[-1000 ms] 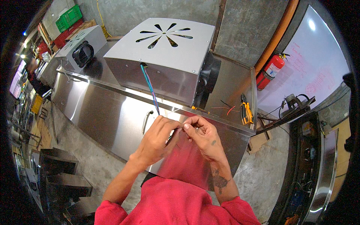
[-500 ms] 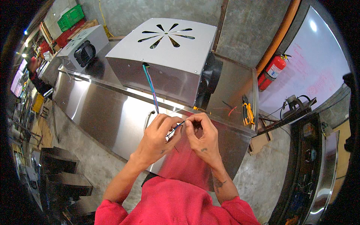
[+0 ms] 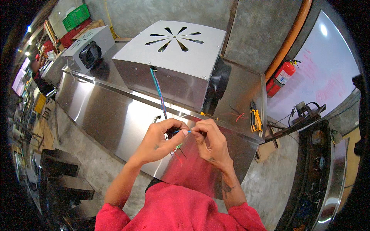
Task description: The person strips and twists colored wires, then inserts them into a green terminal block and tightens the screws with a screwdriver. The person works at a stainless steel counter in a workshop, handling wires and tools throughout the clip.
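Note:
A blue wire point(image 3: 189, 131) is pinched between my two hands, in front of a large metal box point(image 3: 162, 79) with a petal-shaped vent cut in its pale top. My left hand point(image 3: 163, 139) grips it with thumb and finger, and my right hand point(image 3: 210, 140) has its fingertips closed on the wire's other side. From a hole in the box's front, a bundle of coloured wires point(image 3: 159, 92) runs down to my left hand. Loose red and dark wire ends point(image 3: 180, 152) hang below my fingers. The exact spot where the fingertips meet is partly hidden.
Yellow-handled pliers point(image 3: 254, 118) lie at the steel bench's point(image 3: 111, 109) right end, near red wire scraps point(image 3: 239, 116). A yellow-handled tool point(image 3: 206, 114) rests by the box. A smaller vented box point(image 3: 86, 50) stands far left. A red fire extinguisher point(image 3: 282, 77) hangs right, beside a whiteboard point(image 3: 327, 57).
My left hand has turned, with its thumb now stretched along the blue wire. The hands have come together at the wire, and loose wire ends show more below. The view has shifted slightly.

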A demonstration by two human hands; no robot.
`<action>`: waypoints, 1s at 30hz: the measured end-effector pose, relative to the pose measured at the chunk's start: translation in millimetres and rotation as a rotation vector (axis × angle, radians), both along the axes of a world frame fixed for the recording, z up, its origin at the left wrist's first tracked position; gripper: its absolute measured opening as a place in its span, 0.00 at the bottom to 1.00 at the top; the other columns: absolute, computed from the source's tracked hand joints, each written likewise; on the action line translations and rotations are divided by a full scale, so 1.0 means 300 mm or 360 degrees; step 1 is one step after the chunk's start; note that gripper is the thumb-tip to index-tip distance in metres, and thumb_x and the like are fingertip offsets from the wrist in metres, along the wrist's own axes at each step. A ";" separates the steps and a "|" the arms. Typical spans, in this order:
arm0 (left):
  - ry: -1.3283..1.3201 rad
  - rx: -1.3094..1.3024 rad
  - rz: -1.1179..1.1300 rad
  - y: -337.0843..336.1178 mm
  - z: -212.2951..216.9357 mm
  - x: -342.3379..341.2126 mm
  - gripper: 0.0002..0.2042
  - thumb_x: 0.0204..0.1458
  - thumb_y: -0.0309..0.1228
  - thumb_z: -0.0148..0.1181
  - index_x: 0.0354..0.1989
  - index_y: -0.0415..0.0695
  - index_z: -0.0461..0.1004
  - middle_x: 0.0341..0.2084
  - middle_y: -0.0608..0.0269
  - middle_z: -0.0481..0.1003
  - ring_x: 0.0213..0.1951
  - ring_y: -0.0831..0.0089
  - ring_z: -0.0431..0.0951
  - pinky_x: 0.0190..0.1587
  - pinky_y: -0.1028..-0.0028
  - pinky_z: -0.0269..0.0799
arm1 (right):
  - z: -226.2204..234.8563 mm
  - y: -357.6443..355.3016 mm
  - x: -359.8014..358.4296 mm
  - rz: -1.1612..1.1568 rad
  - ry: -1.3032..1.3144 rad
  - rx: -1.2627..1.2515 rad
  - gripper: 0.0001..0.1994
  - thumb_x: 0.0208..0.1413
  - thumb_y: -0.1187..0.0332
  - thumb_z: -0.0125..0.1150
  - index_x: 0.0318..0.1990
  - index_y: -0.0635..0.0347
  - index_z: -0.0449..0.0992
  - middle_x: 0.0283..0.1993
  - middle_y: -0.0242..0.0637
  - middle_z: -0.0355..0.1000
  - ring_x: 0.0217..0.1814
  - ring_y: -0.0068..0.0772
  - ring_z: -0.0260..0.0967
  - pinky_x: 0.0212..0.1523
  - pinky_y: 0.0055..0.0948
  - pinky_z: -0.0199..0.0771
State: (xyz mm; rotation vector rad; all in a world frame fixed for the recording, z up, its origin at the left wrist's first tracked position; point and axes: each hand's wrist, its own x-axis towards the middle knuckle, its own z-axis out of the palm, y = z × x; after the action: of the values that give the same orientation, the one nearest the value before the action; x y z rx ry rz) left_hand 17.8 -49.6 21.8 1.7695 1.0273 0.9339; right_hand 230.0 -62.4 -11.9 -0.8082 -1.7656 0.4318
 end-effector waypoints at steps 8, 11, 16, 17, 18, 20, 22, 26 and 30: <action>-0.0087 -0.0520 -0.0131 0.032 0.034 -0.029 0.13 0.66 0.36 0.67 0.46 0.36 0.83 0.30 0.75 0.76 0.32 0.88 0.69 0.34 0.80 0.66 | -0.045 0.047 0.002 0.0001 -0.0146 0.0350 0.19 0.50 0.88 0.64 0.50 0.62 0.75 0.46 0.43 0.75 0.44 0.46 0.76 0.46 0.40 0.79; -0.0094 -0.0393 -0.0046 0.035 0.010 -0.026 0.12 0.66 0.35 0.66 0.46 0.36 0.82 0.30 0.75 0.77 0.32 0.87 0.70 0.35 0.79 0.67 | -0.048 0.015 -0.037 -0.0083 0.0266 -0.0271 0.14 0.62 0.83 0.61 0.54 0.62 0.76 0.46 0.39 0.77 0.40 0.32 0.76 0.42 0.31 0.78; -0.0013 -0.0016 0.0128 0.012 -0.032 -0.004 0.10 0.65 0.31 0.66 0.44 0.36 0.81 0.31 0.68 0.79 0.32 0.83 0.72 0.36 0.77 0.70 | -0.048 -0.005 -0.023 0.0168 0.0704 -0.1083 0.13 0.78 0.64 0.52 0.56 0.61 0.79 0.44 0.32 0.79 0.38 0.17 0.72 0.39 0.21 0.74; 0.0067 0.0052 0.0142 0.001 -0.015 -0.003 0.09 0.65 0.30 0.66 0.44 0.36 0.81 0.32 0.66 0.80 0.32 0.81 0.73 0.37 0.76 0.71 | -0.045 -0.012 -0.019 0.0208 0.0705 -0.1137 0.13 0.77 0.63 0.53 0.56 0.61 0.79 0.44 0.31 0.79 0.38 0.16 0.71 0.39 0.21 0.74; 0.0146 0.0121 0.0153 -0.007 -0.007 0.001 0.08 0.64 0.30 0.66 0.45 0.37 0.80 0.34 0.64 0.80 0.33 0.80 0.75 0.37 0.75 0.72 | -0.043 -0.018 -0.015 0.0245 0.0708 -0.1190 0.13 0.77 0.63 0.54 0.55 0.61 0.79 0.43 0.31 0.79 0.38 0.16 0.71 0.40 0.21 0.73; 0.0164 0.0336 0.0152 -0.015 -0.016 0.013 0.07 0.63 0.27 0.67 0.44 0.37 0.79 0.33 0.62 0.79 0.32 0.77 0.76 0.36 0.74 0.73 | -0.041 -0.021 -0.018 0.0256 0.0714 -0.1246 0.13 0.76 0.60 0.57 0.53 0.60 0.80 0.42 0.30 0.78 0.37 0.15 0.70 0.40 0.20 0.73; 0.0167 0.0525 0.0163 -0.020 -0.025 0.023 0.06 0.62 0.24 0.67 0.44 0.36 0.78 0.31 0.60 0.78 0.31 0.75 0.77 0.34 0.73 0.74 | -0.038 -0.021 -0.021 0.0279 0.0731 -0.1286 0.12 0.76 0.61 0.58 0.51 0.61 0.80 0.41 0.30 0.78 0.38 0.15 0.70 0.41 0.20 0.73; 0.0172 0.0721 0.0180 -0.020 -0.046 0.031 0.06 0.60 0.21 0.66 0.43 0.36 0.78 0.30 0.59 0.77 0.30 0.73 0.78 0.32 0.72 0.74 | -0.052 -0.026 -0.043 0.0175 0.0716 -0.1211 0.10 0.73 0.64 0.63 0.48 0.62 0.80 0.41 0.30 0.78 0.39 0.18 0.73 0.41 0.22 0.74; 0.0169 0.0607 0.0145 -0.021 -0.035 0.020 0.06 0.61 0.23 0.67 0.43 0.36 0.78 0.31 0.60 0.78 0.30 0.74 0.77 0.33 0.73 0.73 | -0.049 -0.021 -0.052 -0.0041 0.0351 -0.0754 0.08 0.73 0.66 0.63 0.47 0.63 0.80 0.41 0.33 0.79 0.39 0.21 0.75 0.41 0.25 0.76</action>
State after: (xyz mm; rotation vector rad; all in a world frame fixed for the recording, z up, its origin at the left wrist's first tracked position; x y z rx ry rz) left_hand 23.9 -56.0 11.2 2.1187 1.0552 1.1626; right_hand 214.2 -68.7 -26.6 -1.0653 -1.4623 0.9079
